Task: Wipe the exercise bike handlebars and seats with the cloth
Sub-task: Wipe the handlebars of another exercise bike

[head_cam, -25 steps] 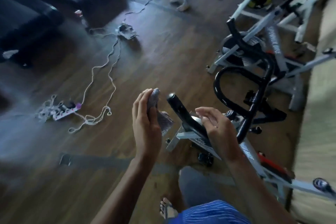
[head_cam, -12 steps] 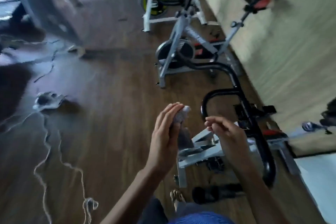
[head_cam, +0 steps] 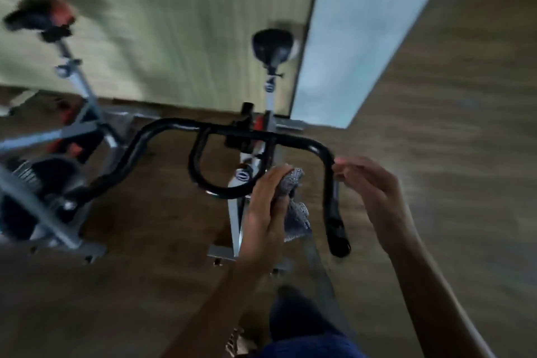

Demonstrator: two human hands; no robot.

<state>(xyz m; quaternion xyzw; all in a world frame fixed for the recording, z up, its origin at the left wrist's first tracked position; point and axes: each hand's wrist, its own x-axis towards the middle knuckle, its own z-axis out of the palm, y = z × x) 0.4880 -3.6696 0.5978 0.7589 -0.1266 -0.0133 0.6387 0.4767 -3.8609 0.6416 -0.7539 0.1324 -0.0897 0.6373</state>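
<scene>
An exercise bike stands right in front of me, its black handlebars [head_cam: 180, 126] spanning the middle of the view. Its black seat [head_cam: 271, 45] is beyond, near the wall. My left hand [head_cam: 266, 209] is shut on a grey patterned cloth [head_cam: 295, 206], held just inside the right handlebar arm, near the inner loop. My right hand [head_cam: 369, 192] hovers beside the right handlebar arm [head_cam: 331, 183], fingers curled and fingertips touching or nearly touching it, holding nothing.
A second bike [head_cam: 66, 136] with a black and red seat [head_cam: 40, 19] stands to the left, close by. A pale wall [head_cam: 174, 23] runs behind both bikes. Wooden floor [head_cam: 450, 154] spreads to the right. My leg and foot [head_cam: 293, 317] are below.
The view has swung right, so the bike now faces me head-on with the wall behind. Both hands stayed near the handlebars; the cloth remains in my left hand.
</scene>
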